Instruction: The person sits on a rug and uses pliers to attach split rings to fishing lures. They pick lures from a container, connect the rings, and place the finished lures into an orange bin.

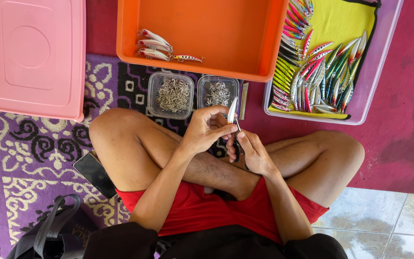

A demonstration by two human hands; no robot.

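We log one silver lure (232, 111), upright, pinched in the fingers of the left hand (206, 130) just below the two clear hook tubs (171, 95); the right hand (251, 151) is closed around dark pliers (238, 144), their tip at the lure's lower end. Above the tubs: orange bin (200, 62) holding four finished lures (156, 46). Right of the tubs: clear tray (374, 72) of many coloured lures; left: pink lid (29, 57).
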